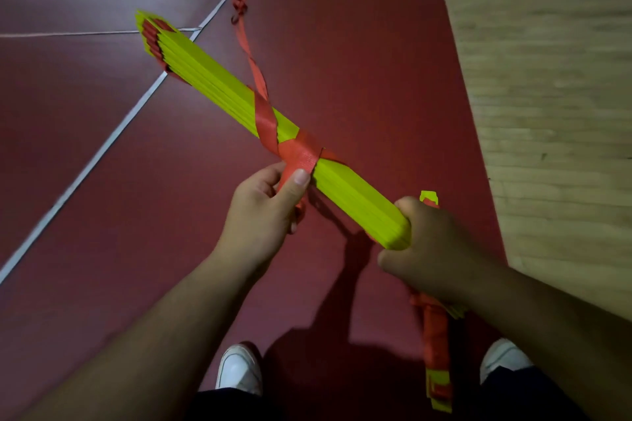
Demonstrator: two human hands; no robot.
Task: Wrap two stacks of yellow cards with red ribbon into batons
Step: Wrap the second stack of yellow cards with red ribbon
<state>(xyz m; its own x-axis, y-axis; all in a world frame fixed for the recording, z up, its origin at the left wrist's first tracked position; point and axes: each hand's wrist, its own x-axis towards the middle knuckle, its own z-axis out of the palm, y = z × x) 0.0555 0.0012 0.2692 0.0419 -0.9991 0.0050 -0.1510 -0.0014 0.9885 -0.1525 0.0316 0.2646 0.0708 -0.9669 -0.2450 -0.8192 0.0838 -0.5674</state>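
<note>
Right now we hold one stack of yellow cards (212, 79) in the air above the dark red floor (359, 44), slanting from far left to near right. Our left hand (263, 208) pinches the red ribbon (268, 123) at the stack's middle: the thumb presses the wound band against the cards, and the curled fingers close on the ribbon beneath. How many turns lie there we cannot count. From the band the ribbon twists away across the floor, crossing a white line (102, 147), and its crumpled far end runs out at the top edge.

Our right hand (441, 246) grips the stack's near end, fingers curled round it and hiding the tip. A second bundle (437, 383), yellow with red wrapping, shows below our right forearm, and a small yellow tip pokes out above the knuckles. Whether the right hand holds it too we cannot tell. Two white shoes (239, 369) peek in at the bottom, partly cut off. Pale wood flooring (547, 79) fills the right side.
</note>
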